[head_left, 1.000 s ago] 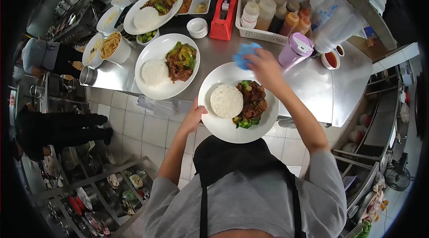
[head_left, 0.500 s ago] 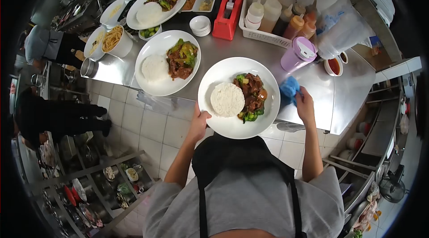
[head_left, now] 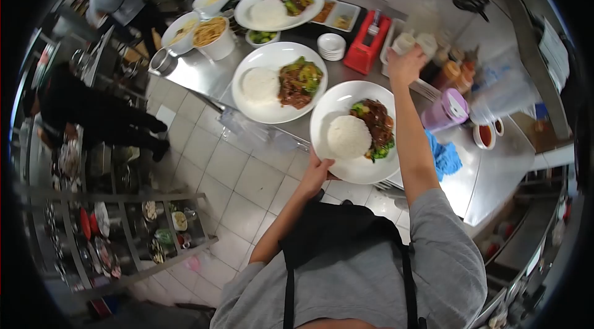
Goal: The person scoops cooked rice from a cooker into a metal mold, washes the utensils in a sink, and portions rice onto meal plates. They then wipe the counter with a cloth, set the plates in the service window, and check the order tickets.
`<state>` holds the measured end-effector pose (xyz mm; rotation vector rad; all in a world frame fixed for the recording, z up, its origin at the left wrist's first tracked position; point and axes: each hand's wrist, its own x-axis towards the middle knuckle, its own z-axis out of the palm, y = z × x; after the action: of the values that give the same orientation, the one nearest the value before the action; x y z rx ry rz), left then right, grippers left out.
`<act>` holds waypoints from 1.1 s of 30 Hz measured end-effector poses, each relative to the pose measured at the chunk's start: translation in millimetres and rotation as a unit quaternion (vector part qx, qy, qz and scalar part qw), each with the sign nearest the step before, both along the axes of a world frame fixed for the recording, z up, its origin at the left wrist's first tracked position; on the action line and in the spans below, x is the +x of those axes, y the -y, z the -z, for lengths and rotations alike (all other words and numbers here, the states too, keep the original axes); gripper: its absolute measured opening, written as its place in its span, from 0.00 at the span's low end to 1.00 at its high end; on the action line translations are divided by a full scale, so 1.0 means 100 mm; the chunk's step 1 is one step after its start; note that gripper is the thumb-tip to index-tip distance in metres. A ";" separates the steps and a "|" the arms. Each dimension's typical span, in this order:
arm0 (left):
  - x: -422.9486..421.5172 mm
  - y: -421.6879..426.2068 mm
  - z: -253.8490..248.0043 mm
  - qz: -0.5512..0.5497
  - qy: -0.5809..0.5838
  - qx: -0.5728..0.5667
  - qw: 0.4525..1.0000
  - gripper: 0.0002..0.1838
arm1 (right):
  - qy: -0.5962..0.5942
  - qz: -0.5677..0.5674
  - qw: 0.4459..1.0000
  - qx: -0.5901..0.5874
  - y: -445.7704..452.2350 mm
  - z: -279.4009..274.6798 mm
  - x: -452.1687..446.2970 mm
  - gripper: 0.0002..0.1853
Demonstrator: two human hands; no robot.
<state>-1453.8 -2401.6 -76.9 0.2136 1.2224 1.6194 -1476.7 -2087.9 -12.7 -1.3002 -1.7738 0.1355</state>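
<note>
My left hand (head_left: pixel 317 175) grips the near left rim of a white plate (head_left: pixel 326 167), fingers beneath it. On the plate sit a round mound of rice (head_left: pixel 349 137) and saucy meat with broccoli (head_left: pixel 375 122). My right hand (head_left: pixel 408 65) reaches over the plate's right side to the condiment basket, fingers apart around a white squeeze bottle (head_left: pixel 404 42); contact is hard to make out. Beside my right forearm lies a crumpled blue cloth (head_left: pixel 447 159). A second plate of rice, meat and greens (head_left: pixel 246 109) rests on the counter to the left.
Behind stand another filled plate (head_left: pixel 243 15), a bowl of fries (head_left: pixel 213 41), stacked small dishes (head_left: pixel 331 47) and a red dispenser (head_left: pixel 366 44). A purple tumbler (head_left: pixel 443 111) and a sauce cup (head_left: pixel 484 136) are at right. Two people work at far left.
My right hand has let go of the blue cloth and moved up and forward to the squeeze bottles. My left hand still holds the plate. The whole view has shifted and turned.
</note>
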 end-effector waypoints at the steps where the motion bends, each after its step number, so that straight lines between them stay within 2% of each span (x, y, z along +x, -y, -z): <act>1: -0.02 -0.01 0.00 -0.008 -0.011 0.000 1.000 0.36 | -0.007 0.018 1.000 0.015 -0.05 0.07 -0.08 0.36; 4: -0.02 -0.03 0.03 -0.012 -0.040 -0.004 0.999 0.39 | -0.002 0.054 0.998 -0.013 -0.05 0.13 -0.22 0.34; 7: -0.08 -0.08 0.19 -0.002 -0.049 0.018 0.999 0.43 | -0.029 -0.016 0.999 -0.018 -0.01 -0.01 -0.21 0.31; 8: -0.09 -0.11 0.15 -0.002 -0.070 0.024 0.997 0.45 | -0.022 -0.069 0.994 0.082 -0.01 -0.06 -0.20 0.28; 9: -0.10 -0.14 0.12 0.002 -0.058 0.030 0.998 0.45 | 0.008 -0.162 0.978 0.132 0.00 -0.11 -0.22 0.27; 11: -0.13 -0.17 0.06 0.013 -0.034 0.038 0.999 0.45 | 0.067 -0.339 0.912 0.222 0.03 -0.32 -0.24 0.27; 12: -0.16 -0.16 0.03 0.031 -0.023 0.047 0.998 0.45 | 0.112 -0.439 0.854 0.257 0.18 -0.47 -0.29 0.22; 15: -0.25 -0.07 -0.15 0.078 -0.034 0.023 0.996 0.44 | 0.286 -0.497 0.735 0.362 0.38 -0.54 -0.59 0.14; 21: -0.41 0.01 -0.09 0.116 0.008 0.027 0.993 0.42 | 0.403 -0.525 0.672 0.333 0.92 -0.66 -0.90 0.06; 22: -0.44 0.02 -0.05 0.130 0.021 0.024 0.991 0.42 | 0.419 -0.519 0.675 0.316 0.95 -0.68 -0.84 0.11; 25: -0.47 0.05 0.02 0.156 0.035 0.022 0.987 0.42 | 0.403 -0.511 0.744 0.150 0.84 -0.76 -0.62 0.19; 27: -0.47 0.04 0.01 0.162 0.005 0.034 0.986 0.42 | 0.272 -0.494 0.823 -0.075 0.66 -0.72 -0.64 0.27; 28: -0.46 0.03 0.01 0.169 0.002 0.041 0.985 0.42 | 0.237 -0.491 0.826 -0.145 0.50 -0.69 -0.73 0.29; 31: -0.46 0.03 0.01 0.186 -0.008 0.054 0.981 0.42 | 0.129 -0.454 0.869 -0.148 0.18 -0.70 -1.14 0.30; 33: -0.43 0.03 -0.01 0.195 -0.009 0.058 0.979 0.43 | 0.180 -0.397 0.898 -0.048 0.15 -0.87 -1.53 0.25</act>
<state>-1497.2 -2404.2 -76.1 0.5105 1.0233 1.3466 -1629.3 -2102.9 73.9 -0.6023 -2.5676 0.4633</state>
